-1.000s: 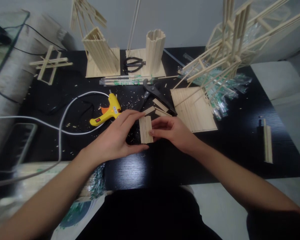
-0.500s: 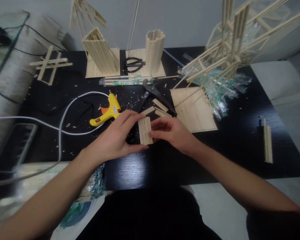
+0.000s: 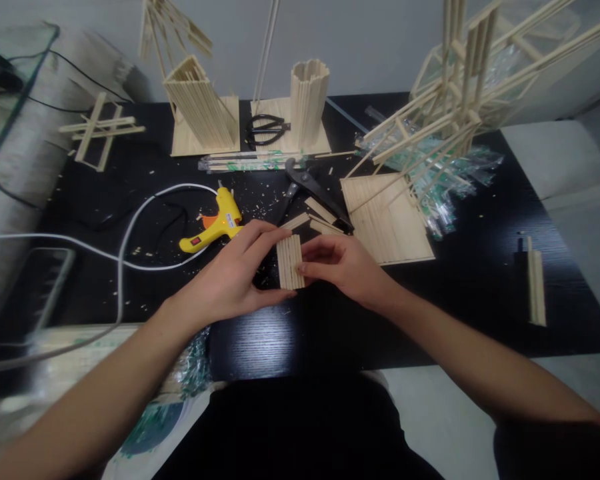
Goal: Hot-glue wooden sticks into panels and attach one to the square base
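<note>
A small panel of light wooden sticks (image 3: 289, 262) is held upright between my two hands, above the black table. My left hand (image 3: 237, 270) grips its top and bottom edges between fingers and thumb. My right hand (image 3: 337, 267) pinches its right side, thumb on the front, other fingers partly hidden behind it. Just beyond lie short cut sticks (image 3: 321, 212) and dark-handled cutters (image 3: 313, 187). Left of them, a yellow glue gun (image 3: 215, 223) rests on its side, with a white cable.
Two stick towers (image 3: 200, 107) (image 3: 309, 103) stand on bases at the back, with black scissors (image 3: 267, 129) between them. A large stick frame (image 3: 460, 120) rises at the right beside plastic wrappers (image 3: 437, 193). Packaged sticks (image 3: 80, 353) lie front left.
</note>
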Tool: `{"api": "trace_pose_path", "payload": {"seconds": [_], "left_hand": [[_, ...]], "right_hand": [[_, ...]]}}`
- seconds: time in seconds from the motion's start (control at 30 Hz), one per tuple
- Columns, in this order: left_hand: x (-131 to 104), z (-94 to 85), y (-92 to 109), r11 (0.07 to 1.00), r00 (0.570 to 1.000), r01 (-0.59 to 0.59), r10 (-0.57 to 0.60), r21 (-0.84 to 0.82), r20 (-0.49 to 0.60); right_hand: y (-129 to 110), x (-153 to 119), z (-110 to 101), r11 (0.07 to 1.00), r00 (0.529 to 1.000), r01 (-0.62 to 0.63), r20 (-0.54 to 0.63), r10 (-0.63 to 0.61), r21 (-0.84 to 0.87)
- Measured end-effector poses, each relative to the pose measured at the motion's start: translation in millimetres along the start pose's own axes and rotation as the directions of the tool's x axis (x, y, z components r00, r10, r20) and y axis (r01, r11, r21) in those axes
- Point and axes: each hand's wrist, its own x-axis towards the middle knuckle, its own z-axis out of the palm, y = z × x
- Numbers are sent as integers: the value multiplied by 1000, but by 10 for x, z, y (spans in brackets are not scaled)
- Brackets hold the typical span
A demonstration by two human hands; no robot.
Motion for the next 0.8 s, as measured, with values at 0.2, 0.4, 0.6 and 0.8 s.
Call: {"api": "trace_pose_path", "payload": {"seconds": [0.2, 0.4, 0.6, 0.8], "left_hand": [[1, -6, 6, 1000, 1000, -7, 7, 12, -6], [3, -19, 13, 999, 1000, -9, 9, 32, -7], [1, -13, 2, 999, 1000, -15, 15, 28, -3], [5, -14, 14, 1000, 1000, -5, 5, 15, 4]], "right_hand": [[20, 6, 5, 1000, 1000, -4, 0, 4, 12], [25, 5, 10, 1000, 1000, -7, -2, 7, -8], [21, 7, 7, 1000, 1000, -1, 4, 1, -16], [20, -3, 9, 1000, 1000, -7, 9, 7, 2]]}}
